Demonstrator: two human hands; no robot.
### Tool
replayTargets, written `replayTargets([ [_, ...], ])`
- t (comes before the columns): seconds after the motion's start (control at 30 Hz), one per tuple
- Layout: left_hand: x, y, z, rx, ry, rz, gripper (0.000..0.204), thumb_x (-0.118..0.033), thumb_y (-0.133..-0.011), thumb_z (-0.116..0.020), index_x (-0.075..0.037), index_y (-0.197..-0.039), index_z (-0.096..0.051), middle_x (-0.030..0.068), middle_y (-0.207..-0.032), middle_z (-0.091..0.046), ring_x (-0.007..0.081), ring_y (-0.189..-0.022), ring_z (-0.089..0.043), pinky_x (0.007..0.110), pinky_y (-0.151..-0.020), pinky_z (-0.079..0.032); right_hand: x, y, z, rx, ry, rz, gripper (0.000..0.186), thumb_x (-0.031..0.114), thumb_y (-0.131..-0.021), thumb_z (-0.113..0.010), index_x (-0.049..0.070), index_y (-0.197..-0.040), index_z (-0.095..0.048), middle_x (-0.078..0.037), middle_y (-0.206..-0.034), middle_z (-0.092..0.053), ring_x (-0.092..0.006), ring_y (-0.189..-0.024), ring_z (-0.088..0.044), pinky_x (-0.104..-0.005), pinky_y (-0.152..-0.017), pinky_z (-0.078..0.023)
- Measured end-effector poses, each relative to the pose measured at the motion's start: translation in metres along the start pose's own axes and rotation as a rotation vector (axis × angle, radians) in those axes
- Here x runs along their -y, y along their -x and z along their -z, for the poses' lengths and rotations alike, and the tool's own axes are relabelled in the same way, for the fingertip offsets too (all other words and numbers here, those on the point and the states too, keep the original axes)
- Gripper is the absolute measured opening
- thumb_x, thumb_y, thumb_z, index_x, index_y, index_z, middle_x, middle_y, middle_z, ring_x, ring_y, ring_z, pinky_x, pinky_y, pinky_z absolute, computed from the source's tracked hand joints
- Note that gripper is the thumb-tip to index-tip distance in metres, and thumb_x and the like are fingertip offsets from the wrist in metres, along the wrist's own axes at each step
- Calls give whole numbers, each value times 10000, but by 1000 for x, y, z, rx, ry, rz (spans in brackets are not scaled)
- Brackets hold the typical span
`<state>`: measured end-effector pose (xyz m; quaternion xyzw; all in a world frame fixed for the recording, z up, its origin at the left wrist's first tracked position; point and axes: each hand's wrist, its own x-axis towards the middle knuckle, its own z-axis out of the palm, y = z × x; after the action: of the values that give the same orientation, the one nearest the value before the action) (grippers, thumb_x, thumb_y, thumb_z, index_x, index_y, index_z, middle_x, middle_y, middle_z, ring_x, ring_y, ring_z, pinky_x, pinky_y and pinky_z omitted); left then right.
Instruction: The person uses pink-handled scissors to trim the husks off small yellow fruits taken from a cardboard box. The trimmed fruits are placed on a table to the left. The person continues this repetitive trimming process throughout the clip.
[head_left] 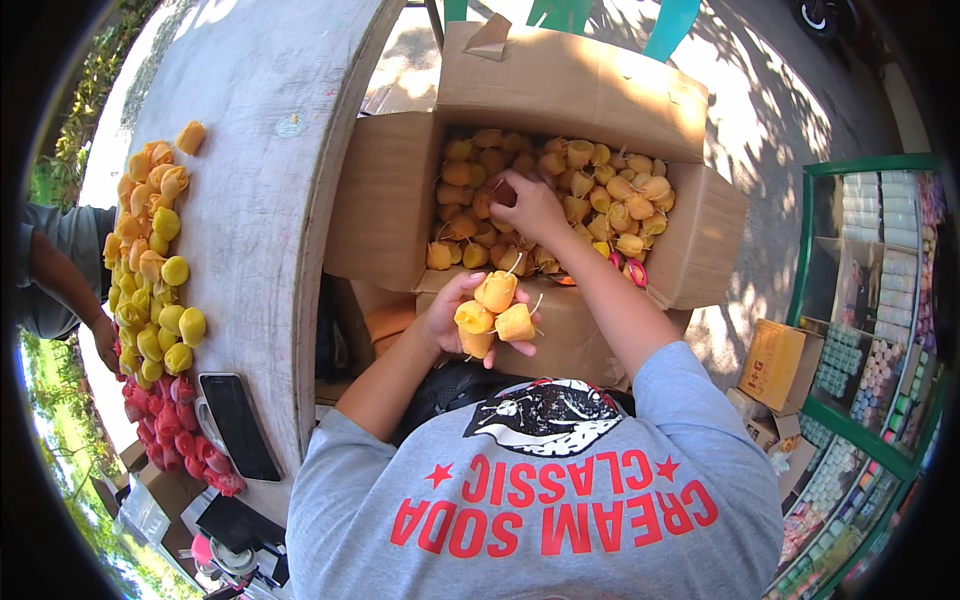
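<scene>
Candles (492, 310) beside cardboard box (570, 85).

Bright dappled sunlight, hard shadows, sharp centre, fisheye-bent edges, black rim

Left hand (462, 318) cupped; right hand (530, 205) apparently pinching.

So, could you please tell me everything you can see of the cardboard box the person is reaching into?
The cardboard box is plain brown corrugated card, open at the top with its flaps folded outward. It stands beside the grey round table and is filled with small orange-yellow candles with thin wicks. The right hand reaches in among them; the left hand holds a few candles just above its near flap.
</scene>
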<state>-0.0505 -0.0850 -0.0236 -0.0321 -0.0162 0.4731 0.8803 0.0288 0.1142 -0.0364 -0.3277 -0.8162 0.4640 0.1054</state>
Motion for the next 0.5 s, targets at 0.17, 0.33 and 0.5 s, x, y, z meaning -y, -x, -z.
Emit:
replayTargets([
  [0.17, -1, 0, 0, -21, -9, 8, 657, -576, -934, -395, -53, -1329, -442, 282, -1336, -441, 549, -1143, -534, 505, -596, -622, -9, 6, 17, 84, -979, -86, 408, 138, -891, -666, 65, -1255, -498, -92, -1153, -641, -165, -1086, -602, -308, -925, -489],
  [0.33, -1, 0, -1, -30, -19, 4, 659, -582, -935, -402, -57, -1332, -443, 281, -1332, -429, 563, -1148, -522, 509, -587, -620, 5, 19, 26, 200, -1371, -251, 373, 207, -935, -598, 97, -1271, -482, -79, -1186, -630, -178, -1089, -610, -332, -894, -518],
  [0.5, -1, -1, -2, -57, -17, -18, 675, -589, -932, -406, -75, -1369, -426, 273, -1361, -416, 572, -1175, -496, 524, -623, -617, 14, 23, 32, 493, -1500, -451, 313, 277, -957, -556, 95, -1211, -542, -17, -1013, -621, -135, -888, -621, -266, -655, -528],
])
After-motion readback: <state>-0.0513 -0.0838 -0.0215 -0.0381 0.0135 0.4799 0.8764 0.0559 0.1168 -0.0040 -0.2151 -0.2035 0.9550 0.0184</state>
